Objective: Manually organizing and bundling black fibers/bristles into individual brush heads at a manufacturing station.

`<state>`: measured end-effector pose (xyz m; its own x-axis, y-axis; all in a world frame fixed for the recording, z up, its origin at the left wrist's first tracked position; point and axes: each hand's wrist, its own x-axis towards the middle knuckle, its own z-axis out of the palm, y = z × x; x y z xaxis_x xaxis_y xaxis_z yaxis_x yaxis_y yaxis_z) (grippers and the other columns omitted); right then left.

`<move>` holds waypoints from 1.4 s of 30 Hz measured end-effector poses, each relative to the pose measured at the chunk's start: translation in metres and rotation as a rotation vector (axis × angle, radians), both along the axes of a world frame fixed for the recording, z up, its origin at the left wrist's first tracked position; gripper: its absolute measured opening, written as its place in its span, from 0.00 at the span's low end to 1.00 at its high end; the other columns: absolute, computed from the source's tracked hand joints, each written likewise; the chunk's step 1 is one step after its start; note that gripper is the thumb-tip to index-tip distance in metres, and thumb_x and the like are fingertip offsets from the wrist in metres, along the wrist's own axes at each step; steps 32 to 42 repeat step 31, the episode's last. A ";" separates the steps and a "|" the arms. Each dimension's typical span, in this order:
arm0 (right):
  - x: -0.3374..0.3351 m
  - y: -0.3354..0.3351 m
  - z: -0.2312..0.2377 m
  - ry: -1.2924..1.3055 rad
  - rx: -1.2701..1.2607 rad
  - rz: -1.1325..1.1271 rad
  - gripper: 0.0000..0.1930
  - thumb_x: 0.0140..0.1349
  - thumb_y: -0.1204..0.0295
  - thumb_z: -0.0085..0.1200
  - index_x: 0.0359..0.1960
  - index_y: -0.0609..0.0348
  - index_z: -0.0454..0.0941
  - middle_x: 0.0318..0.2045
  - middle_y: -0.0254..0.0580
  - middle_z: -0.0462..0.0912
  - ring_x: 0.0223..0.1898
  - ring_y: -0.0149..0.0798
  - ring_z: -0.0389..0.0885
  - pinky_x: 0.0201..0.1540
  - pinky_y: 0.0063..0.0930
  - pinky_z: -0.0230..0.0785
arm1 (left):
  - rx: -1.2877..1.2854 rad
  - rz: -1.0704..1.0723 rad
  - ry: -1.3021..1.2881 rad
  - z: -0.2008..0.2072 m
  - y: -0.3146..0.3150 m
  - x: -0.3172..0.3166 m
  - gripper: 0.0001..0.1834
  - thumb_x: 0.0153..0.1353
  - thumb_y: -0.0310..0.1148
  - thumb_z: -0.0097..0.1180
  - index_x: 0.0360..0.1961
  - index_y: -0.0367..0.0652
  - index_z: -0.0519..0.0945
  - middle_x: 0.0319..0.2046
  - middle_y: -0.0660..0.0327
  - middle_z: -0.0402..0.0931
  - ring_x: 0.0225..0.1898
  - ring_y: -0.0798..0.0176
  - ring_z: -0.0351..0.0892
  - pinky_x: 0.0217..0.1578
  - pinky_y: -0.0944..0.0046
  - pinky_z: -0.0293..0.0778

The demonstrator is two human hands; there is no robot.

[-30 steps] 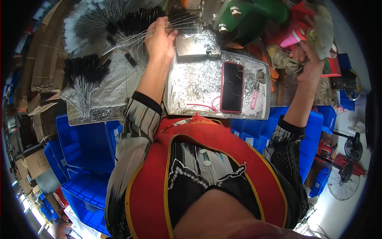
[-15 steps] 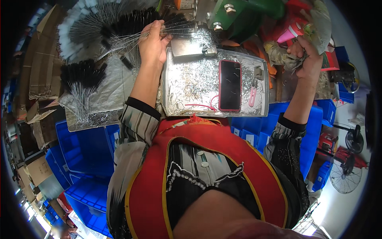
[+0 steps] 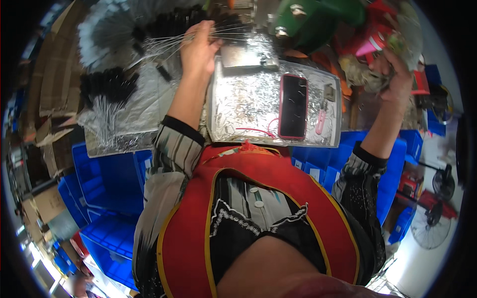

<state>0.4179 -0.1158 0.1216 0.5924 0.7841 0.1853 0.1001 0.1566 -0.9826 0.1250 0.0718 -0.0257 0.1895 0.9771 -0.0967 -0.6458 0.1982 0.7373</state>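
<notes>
My left hand (image 3: 198,53) is closed in a pinch on thin wire stems (image 3: 171,40) of black-bristled wire brushes, left of a metal block (image 3: 246,58) on the machine. Dark bristles (image 3: 171,22) lie just beyond the fingers. At the far right my right hand (image 3: 396,77) has its fingers curled at a machine part wrapped in dirty pale cloth (image 3: 360,73). A pink cone-shaped piece (image 3: 368,45) is beside those fingers. Blur and the wrapping hide exactly what the right hand grips.
A shallow tray (image 3: 273,142) strewn with wire clippings holds a phone (image 3: 293,107) and a small pink-handled tool (image 3: 321,121). Black brushes (image 3: 108,89) and white brushes (image 3: 107,42) lie left. The green machine body (image 3: 323,22) stands ahead; blue bins (image 3: 107,179) sit below.
The whole view has shifted slightly and is blurrier, with most things now a little further right. Both hands keep nearly the same places and grips.
</notes>
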 end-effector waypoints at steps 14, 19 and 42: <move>0.000 -0.003 -0.077 0.002 0.170 -0.080 0.12 0.55 0.76 0.45 0.14 0.60 0.64 0.16 0.34 0.60 0.26 0.34 0.64 0.44 0.32 0.61 | -0.123 0.079 -0.287 0.036 -0.032 -0.088 0.13 0.60 0.39 0.47 0.38 0.40 0.73 0.34 0.59 0.72 0.33 0.63 0.70 0.29 0.65 0.68; 0.030 -0.009 -0.094 -0.085 0.205 0.032 0.08 0.57 0.80 0.40 0.25 0.70 0.72 0.17 0.36 0.60 0.26 0.34 0.64 0.44 0.36 0.64 | 0.023 0.182 -0.474 0.034 -0.031 -0.169 0.14 0.62 0.38 0.43 0.39 0.38 0.71 0.39 0.59 0.71 0.38 0.63 0.71 0.33 0.67 0.71; 0.027 -0.005 -0.089 -0.037 0.208 -0.011 0.09 0.55 0.78 0.43 0.19 0.68 0.72 0.16 0.37 0.62 0.25 0.35 0.66 0.44 0.38 0.65 | -0.061 0.291 -0.884 -0.012 0.028 -0.259 0.28 0.63 0.45 0.35 0.52 0.27 0.59 0.49 0.44 0.64 0.50 0.45 0.65 0.46 0.51 0.70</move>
